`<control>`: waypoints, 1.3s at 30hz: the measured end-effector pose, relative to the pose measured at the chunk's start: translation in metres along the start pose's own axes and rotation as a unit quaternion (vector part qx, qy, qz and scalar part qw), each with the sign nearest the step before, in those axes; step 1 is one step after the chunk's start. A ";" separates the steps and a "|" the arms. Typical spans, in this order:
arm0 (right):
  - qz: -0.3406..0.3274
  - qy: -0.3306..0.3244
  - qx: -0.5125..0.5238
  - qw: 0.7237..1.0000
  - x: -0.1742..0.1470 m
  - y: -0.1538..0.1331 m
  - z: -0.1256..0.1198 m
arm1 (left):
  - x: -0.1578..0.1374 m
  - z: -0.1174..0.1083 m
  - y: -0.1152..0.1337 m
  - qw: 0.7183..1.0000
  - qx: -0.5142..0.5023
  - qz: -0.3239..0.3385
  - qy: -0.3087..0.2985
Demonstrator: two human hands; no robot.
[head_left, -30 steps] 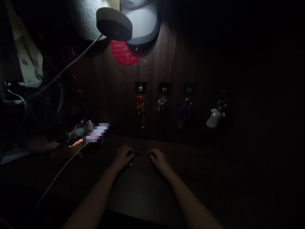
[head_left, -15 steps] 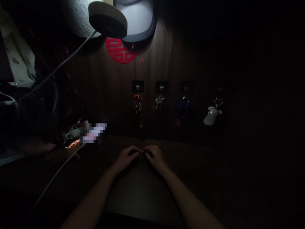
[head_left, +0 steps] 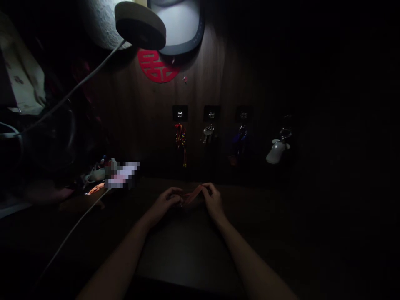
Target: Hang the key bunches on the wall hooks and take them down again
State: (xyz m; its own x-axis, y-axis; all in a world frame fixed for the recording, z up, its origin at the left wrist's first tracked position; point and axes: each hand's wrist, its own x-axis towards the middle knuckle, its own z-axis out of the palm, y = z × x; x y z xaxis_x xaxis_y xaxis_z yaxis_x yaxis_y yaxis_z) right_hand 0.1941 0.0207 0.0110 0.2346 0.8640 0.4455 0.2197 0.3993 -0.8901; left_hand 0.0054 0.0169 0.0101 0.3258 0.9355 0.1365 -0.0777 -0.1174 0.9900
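In the dim head view, a thin reddish strip (head_left: 194,194) stretches between my two hands over the dark tabletop. Its exact kind cannot be made out in the low light. My right hand (head_left: 213,199) pinches its upper right end between thumb and fingers, a little above the table. At the strip's lower left end is my left hand (head_left: 168,201), fingers curled and closed around it. Both forearms reach in from the bottom edge, with a dark grey flat surface (head_left: 184,254) between them.
Sets of keys (head_left: 208,133), a red and yellow tasselled cord (head_left: 180,139) and a pale keychain (head_left: 276,151) hang on wall hooks. A round lamp (head_left: 140,25) shines above. At left lie a pixelated phone-like screen (head_left: 123,175) and a white cable (head_left: 75,227).
My right hand has moved up and right, away from my left hand. The reddish strip, barely visible between the fingertips before, now shows spread between them.
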 end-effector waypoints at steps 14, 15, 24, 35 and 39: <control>0.010 -0.054 0.068 0.996 -0.004 -0.002 0.004 | -0.002 0.002 0.006 0.996 0.090 0.025 0.015; -0.017 -0.058 0.047 0.997 -0.005 -0.003 0.004 | -0.002 0.003 0.006 0.995 0.098 0.031 0.018; -0.185 -0.094 -0.111 0.972 -0.013 -0.008 0.009 | 0.001 0.009 -0.006 0.958 0.250 0.126 0.061; -0.254 -0.111 -0.284 0.918 -0.015 -0.012 0.004 | -0.004 0.024 0.000 0.954 0.234 0.158 0.097; -0.282 -0.119 -0.278 0.911 -0.014 -0.012 0.002 | -0.004 0.022 0.003 0.936 0.289 0.180 0.091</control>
State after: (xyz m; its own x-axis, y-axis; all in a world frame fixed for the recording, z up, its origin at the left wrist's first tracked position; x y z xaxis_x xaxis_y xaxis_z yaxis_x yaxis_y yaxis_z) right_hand 0.1864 0.0040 0.0154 -0.2607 0.6382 0.7244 0.7029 0.6398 -0.3107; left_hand 0.0249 0.0055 0.0134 0.2062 0.8356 0.5092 0.3887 -0.5475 0.7411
